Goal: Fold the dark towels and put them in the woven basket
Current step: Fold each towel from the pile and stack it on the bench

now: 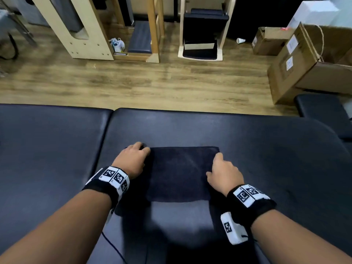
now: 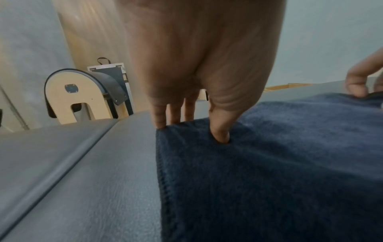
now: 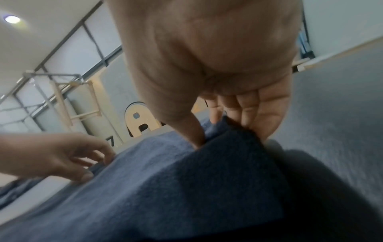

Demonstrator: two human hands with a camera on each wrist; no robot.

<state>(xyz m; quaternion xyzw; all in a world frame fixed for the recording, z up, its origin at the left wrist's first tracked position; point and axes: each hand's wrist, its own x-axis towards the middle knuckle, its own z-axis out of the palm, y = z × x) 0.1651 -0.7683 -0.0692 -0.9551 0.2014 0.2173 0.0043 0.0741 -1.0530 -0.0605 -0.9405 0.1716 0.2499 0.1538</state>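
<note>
A dark blue towel (image 1: 181, 172) lies folded into a rectangle on the black padded table (image 1: 266, 149). My left hand (image 1: 133, 159) pinches its far left corner; in the left wrist view the left hand (image 2: 192, 131) has its thumb pressed into the towel (image 2: 269, 163) and its fingers down behind the far edge. My right hand (image 1: 222, 172) grips the right edge. In the right wrist view the right hand (image 3: 223, 131) holds a raised fold of the towel (image 3: 165, 188) between its thumb above and its fingers below. No woven basket is in view.
A seam (image 1: 108, 130) splits the table into two pads left of the towel. Beyond the far edge lies a wood floor (image 1: 152, 82) with wooden exercise frames (image 1: 85, 35) and cardboard boxes (image 1: 291, 63). A thin cable (image 1: 112, 244) runs under my left forearm.
</note>
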